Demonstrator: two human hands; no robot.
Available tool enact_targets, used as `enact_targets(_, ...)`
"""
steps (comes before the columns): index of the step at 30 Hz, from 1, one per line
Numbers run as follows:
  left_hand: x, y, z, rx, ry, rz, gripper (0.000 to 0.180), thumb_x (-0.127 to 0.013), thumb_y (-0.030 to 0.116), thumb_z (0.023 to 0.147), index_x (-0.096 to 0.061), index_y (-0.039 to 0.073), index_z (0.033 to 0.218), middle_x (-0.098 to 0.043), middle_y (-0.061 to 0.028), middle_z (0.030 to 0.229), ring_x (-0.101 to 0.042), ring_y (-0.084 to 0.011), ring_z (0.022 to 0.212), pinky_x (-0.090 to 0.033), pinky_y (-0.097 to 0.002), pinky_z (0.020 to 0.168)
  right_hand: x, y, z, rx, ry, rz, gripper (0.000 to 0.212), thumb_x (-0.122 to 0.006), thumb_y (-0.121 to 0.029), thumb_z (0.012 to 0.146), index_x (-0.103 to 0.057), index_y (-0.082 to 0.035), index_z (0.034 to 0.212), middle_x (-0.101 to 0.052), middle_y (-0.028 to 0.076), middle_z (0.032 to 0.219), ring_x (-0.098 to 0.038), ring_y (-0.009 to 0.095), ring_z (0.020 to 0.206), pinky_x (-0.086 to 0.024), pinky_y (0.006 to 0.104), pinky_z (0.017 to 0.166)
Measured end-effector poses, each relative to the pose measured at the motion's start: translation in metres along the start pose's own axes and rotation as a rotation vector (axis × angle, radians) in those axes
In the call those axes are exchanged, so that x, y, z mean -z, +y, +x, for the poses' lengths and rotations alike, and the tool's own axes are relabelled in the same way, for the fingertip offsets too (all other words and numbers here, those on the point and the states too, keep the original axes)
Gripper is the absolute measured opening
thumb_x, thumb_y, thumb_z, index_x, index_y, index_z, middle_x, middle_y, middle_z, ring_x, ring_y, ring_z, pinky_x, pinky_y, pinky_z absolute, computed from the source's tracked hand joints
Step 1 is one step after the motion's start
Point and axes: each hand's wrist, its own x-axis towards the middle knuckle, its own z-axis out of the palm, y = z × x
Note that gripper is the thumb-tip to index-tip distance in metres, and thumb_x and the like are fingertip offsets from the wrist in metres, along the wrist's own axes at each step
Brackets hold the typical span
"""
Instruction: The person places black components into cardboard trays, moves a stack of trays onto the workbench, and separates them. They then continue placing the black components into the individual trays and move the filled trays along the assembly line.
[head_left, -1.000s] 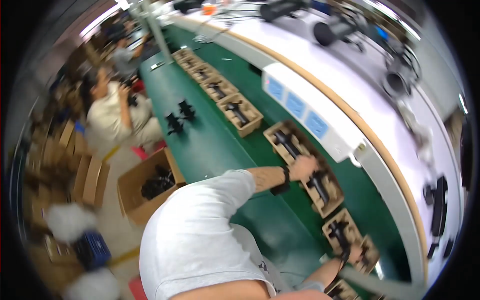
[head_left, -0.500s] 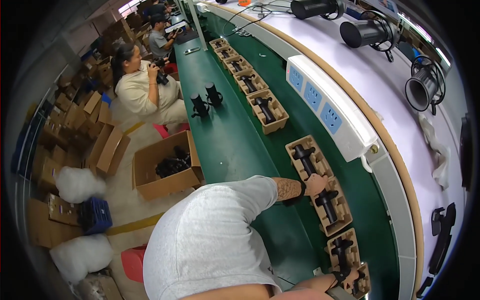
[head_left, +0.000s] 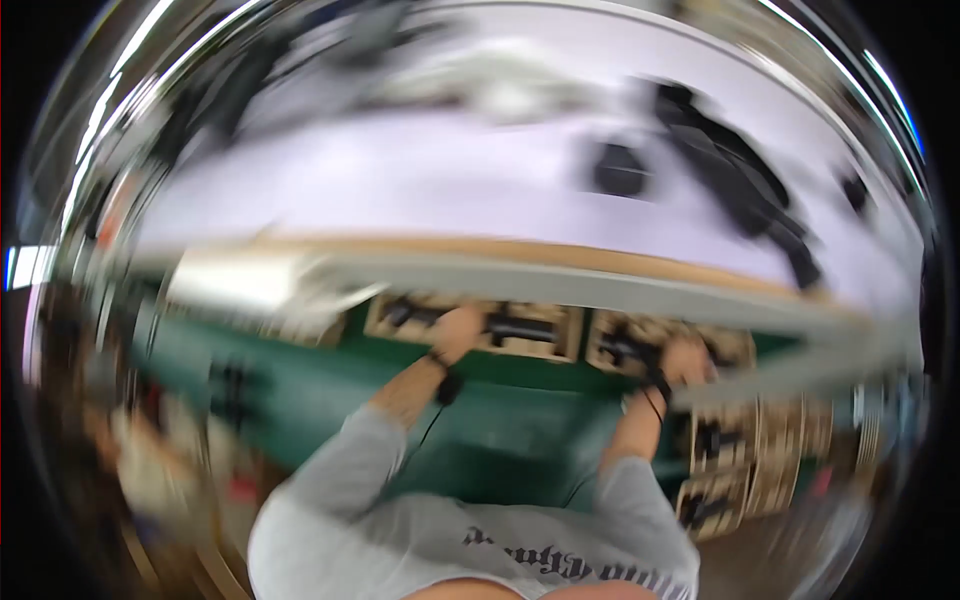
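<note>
Motion smears the whole picture. My left hand (head_left: pixel 460 333) rests over the brown moulded tray (head_left: pixel 556 347) ahead of me, its fingers too blurred to read. Black tubular parts (head_left: pixel 522 328) lie in that tray on both sides of the hand. At the right end of a second brown tray (head_left: pixel 603 338) is my right hand (head_left: pixel 687 360), its fingers also smeared and partly hidden. Another black part (head_left: pixel 627 347) lies in this tray, left of the hand. Dark bands circle both wrists, and a thin cord hangs from the left one.
A green bench (head_left: pixel 500 410) runs under the trays. Above it is a white shelf (head_left: pixel 430 190) with a tan edge, bearing black items (head_left: pixel 735 165). More filled trays (head_left: pixel 722 440) stand at the right. A white power strip (head_left: pixel 240 280) and upright black parts (head_left: pixel 232 390) are at left.
The view has swung round to the right, so the bench now runs across the picture. Both hands stay at the trays. The co-workers and cartons have slid to the blurred left edge.
</note>
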Motion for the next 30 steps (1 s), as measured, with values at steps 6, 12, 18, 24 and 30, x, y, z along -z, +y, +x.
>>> enact_targets(6,0.039,0.032,0.008,-0.021,0.005,-0.265,0.033,-0.042,0.026,0.089,-0.039,-0.007,0.097,-0.06,-0.0222,0.067,-0.061,-0.0377,0.061,-0.049,-0.0446,0.053,0.096,-0.007,-0.014,-0.25,0.603,1.041,0.027,-0.056,-0.002,0.066,-0.058,-0.003,0.093,-0.057,0.016,0.099,-0.052,0.035,0.094,-0.04,0.0423,0.086)
enact_targets(12,0.042,0.06,0.007,-0.08,0.068,-0.249,0.033,-0.046,0.026,0.088,-0.041,-0.007,0.09,-0.06,-0.023,0.067,-0.061,-0.038,0.06,-0.05,-0.0445,0.052,0.151,0.011,-0.211,0.079,0.183,1.304,0.021,-0.051,-0.001,0.073,-0.058,-0.004,0.092,-0.058,0.015,0.101,-0.055,0.032,0.095,-0.045,0.0392,0.08)
enact_targets(18,0.036,0.041,0.022,-0.186,0.153,-0.187,0.035,-0.049,0.029,0.084,-0.045,-0.006,0.087,-0.06,-0.0242,0.068,-0.06,-0.0398,0.062,-0.049,-0.0463,0.054,0.099,0.056,-0.341,-0.085,-0.037,1.027,0.027,-0.051,-0.002,0.073,-0.057,-0.004,0.098,-0.056,0.013,0.106,-0.05,0.032,0.104,-0.039,0.0413,0.09)
enact_targets(24,0.046,0.049,0.051,-0.114,0.161,-0.165,0.028,-0.048,0.025,0.083,-0.053,-0.003,0.079,-0.059,-0.0223,0.068,-0.059,-0.0385,0.06,-0.047,-0.047,0.054,0.074,0.102,-0.322,-0.135,-0.1,0.776,0.032,-0.052,-0.005,0.072,-0.052,-0.006,0.104,-0.049,0.01,0.114,-0.043,0.029,0.113,-0.034,0.042,0.092)
enact_targets(30,0.031,0.094,0.056,-0.289,0.104,-0.054,0.029,-0.047,0.025,0.084,-0.054,-0.003,0.081,-0.06,-0.0196,0.065,-0.06,-0.0343,0.06,-0.047,-0.0457,0.056,0.069,0.105,-0.316,-0.106,-0.157,0.686,0.036,-0.056,-0.012,0.071,-0.05,-0.006,0.105,-0.046,0.011,0.117,-0.041,0.027,0.117,-0.032,0.0428,0.093)
